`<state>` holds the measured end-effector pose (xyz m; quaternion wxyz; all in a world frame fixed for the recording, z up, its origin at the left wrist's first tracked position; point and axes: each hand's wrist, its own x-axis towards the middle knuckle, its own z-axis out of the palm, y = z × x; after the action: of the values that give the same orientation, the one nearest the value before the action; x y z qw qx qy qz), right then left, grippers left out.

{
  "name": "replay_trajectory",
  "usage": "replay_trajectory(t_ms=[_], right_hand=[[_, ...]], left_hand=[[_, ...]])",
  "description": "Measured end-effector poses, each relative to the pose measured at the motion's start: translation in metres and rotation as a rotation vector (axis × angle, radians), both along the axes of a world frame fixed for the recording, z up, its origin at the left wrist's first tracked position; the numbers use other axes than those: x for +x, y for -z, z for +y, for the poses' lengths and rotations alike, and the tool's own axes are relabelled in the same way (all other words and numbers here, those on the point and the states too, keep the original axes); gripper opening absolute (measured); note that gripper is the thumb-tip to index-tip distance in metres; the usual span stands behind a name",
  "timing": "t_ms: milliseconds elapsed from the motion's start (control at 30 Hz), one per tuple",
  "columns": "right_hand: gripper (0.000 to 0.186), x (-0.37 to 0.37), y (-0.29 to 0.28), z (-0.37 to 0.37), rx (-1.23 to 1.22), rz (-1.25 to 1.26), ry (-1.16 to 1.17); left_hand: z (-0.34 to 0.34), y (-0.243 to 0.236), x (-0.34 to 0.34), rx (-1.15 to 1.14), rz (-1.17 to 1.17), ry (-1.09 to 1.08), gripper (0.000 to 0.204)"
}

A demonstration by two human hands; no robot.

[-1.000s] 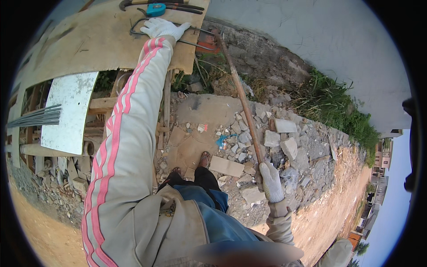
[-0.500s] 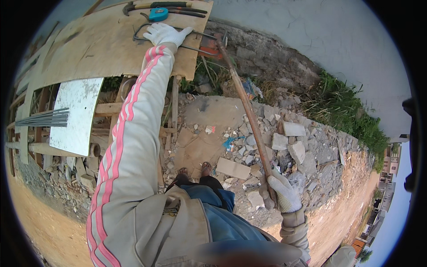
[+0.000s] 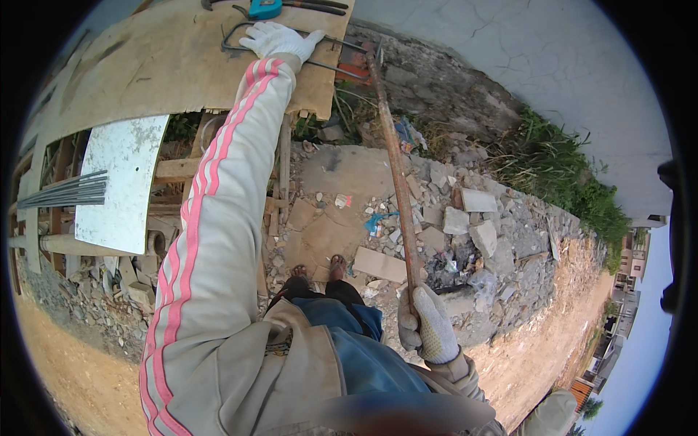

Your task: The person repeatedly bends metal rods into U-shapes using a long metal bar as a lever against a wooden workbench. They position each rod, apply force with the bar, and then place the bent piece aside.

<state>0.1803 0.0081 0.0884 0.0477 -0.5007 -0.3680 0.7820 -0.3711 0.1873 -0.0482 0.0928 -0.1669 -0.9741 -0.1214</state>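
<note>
My left hand [image 3: 280, 42], in a white knit glove, lies flat with fingers spread over a bent steel rod [image 3: 227, 42] on the plywood board [image 3: 182, 76]. The rod runs past the board's right edge to a reddish metal piece [image 3: 352, 64]. My right hand [image 3: 432, 327], gloved too, is wrapped round the near end of a long rusty metal bar [image 3: 398, 182]. That bar slants away from me, its far end at the rod's end beside the reddish piece. Exactly how they fit together is too small to tell.
A blue tape measure [image 3: 265, 9] and dark tool handles [image 3: 314, 8] lie at the board's far edge. Several thin rods [image 3: 65, 190] rest on a white panel [image 3: 120, 182] at left. Rubble [image 3: 469, 225] covers the ground right; a grey wall [image 3: 523, 51] rises beyond.
My right hand has swung the rusty bar's near end leftward and toward me. The left hand stays spread on the bent rod; the whole view has shifted slightly.
</note>
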Motion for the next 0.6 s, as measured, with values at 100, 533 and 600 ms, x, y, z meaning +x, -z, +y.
replay_trajectory(t_ms=[100,533,600], right_hand=[[0.037,0.008,0.012,0.003,0.050,-0.014,-0.009],[0.040,0.021,0.071,0.007,-0.051,0.132,0.008],[0.039,0.007,0.071,-0.013,-0.093,0.125,0.069]], left_hand=[[-0.002,0.001,0.001,0.010,0.055,0.010,0.129],[-0.005,-0.009,0.011,-0.009,0.101,-0.029,0.127],[-0.011,-0.017,0.013,0.004,0.040,-0.005,0.127]])
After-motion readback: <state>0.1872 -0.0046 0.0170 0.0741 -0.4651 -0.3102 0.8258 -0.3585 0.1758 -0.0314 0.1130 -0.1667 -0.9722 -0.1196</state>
